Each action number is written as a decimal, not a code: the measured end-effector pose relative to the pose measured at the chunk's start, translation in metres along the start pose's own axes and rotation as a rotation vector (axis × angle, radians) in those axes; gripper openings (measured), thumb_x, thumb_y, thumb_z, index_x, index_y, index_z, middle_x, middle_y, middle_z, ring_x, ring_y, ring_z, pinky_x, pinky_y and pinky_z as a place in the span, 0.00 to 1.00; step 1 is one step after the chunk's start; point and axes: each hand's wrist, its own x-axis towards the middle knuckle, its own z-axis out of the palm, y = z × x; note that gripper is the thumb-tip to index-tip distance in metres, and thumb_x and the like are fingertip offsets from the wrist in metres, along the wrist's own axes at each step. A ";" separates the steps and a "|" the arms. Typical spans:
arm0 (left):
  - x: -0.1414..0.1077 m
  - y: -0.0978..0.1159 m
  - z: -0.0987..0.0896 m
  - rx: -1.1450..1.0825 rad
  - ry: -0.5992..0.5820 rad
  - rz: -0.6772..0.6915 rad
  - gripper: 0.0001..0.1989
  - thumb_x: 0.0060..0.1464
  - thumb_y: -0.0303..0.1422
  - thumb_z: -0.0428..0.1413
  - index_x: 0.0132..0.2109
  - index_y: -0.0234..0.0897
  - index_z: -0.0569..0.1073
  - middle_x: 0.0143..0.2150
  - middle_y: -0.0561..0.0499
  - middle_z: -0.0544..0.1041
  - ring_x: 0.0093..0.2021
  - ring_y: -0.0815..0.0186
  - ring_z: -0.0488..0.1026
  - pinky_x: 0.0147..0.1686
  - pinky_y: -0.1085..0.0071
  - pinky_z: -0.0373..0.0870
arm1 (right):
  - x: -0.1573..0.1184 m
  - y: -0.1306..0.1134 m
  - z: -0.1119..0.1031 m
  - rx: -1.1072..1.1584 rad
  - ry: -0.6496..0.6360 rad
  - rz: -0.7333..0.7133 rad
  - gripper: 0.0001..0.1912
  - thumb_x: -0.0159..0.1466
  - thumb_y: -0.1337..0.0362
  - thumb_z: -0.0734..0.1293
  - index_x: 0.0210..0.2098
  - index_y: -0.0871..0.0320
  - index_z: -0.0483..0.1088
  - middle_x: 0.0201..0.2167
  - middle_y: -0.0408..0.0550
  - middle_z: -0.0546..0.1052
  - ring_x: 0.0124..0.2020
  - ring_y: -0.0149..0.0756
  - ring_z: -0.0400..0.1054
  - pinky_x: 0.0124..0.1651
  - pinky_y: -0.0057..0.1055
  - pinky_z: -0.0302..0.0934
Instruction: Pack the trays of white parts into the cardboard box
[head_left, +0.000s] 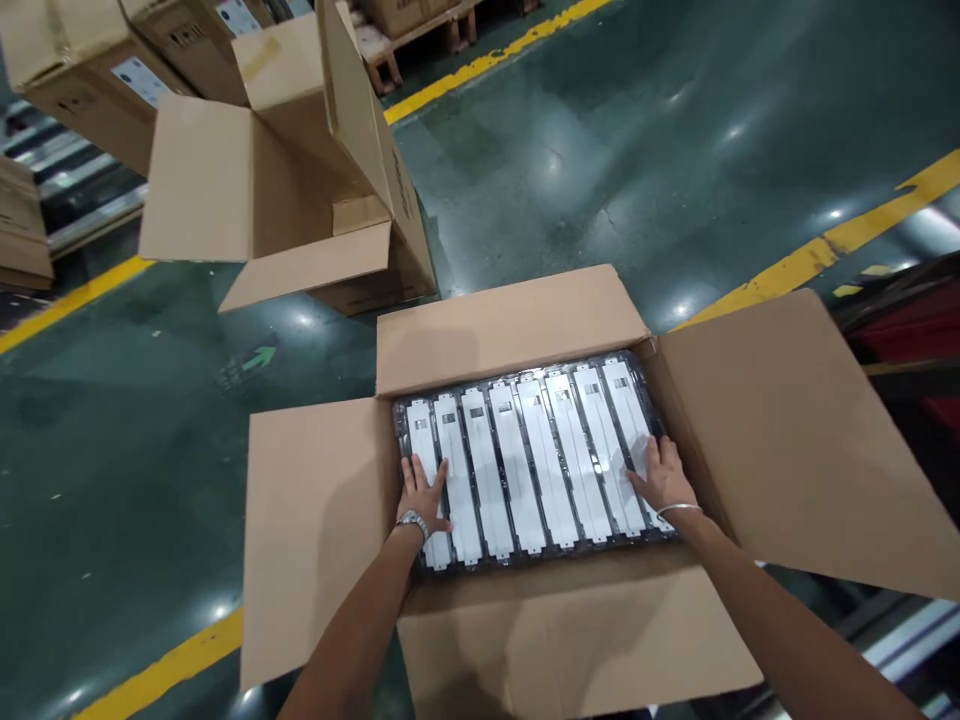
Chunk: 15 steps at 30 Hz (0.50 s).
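Below me stands an open cardboard box (585, 630) with its flaps folded outward. Inside it lies a black plastic tray (400, 425) bearing several long white bar-shaped parts (501, 470) side by side, each with a small dark label near the far end. My left hand (422, 497), with a watch at the wrist, rests with fingers spread on the leftmost parts. On the rightmost parts lies my right hand (665, 478), fingers stretched out and a bangle at the wrist. Neither hand is closed around anything. Whether more layers lie under the tray is hidden.
Another open cardboard box (292, 190) stands on the green floor at the far left. Closed cartons (97, 80) sit on a roller conveyor (90, 165) behind it. A wooden pallet (420, 45) is at the back. Yellow lines (832, 245) cross the floor.
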 end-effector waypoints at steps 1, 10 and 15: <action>-0.005 -0.001 0.003 -0.023 0.041 0.001 0.64 0.26 0.45 0.68 0.66 0.45 0.39 0.68 0.32 0.29 0.64 0.34 0.23 0.61 0.42 0.42 | -0.013 0.003 0.005 0.018 0.011 0.040 0.40 0.63 0.57 0.59 0.62 0.82 0.42 0.61 0.77 0.46 0.64 0.60 0.39 0.64 0.43 0.41; -0.065 0.046 0.064 -0.025 0.133 0.054 0.57 0.27 0.48 0.67 0.63 0.57 0.47 0.69 0.37 0.40 0.65 0.33 0.28 0.59 0.38 0.41 | -0.063 0.019 0.037 0.136 -0.138 0.238 0.48 0.59 0.52 0.62 0.60 0.88 0.41 0.59 0.78 0.52 0.61 0.61 0.46 0.62 0.43 0.46; -0.061 0.066 0.070 -0.001 0.084 -0.007 0.59 0.25 0.42 0.70 0.62 0.61 0.45 0.69 0.36 0.42 0.64 0.30 0.32 0.56 0.39 0.52 | -0.044 0.023 0.038 0.167 -0.231 0.251 0.48 0.60 0.51 0.62 0.59 0.90 0.41 0.56 0.81 0.55 0.58 0.61 0.52 0.60 0.42 0.50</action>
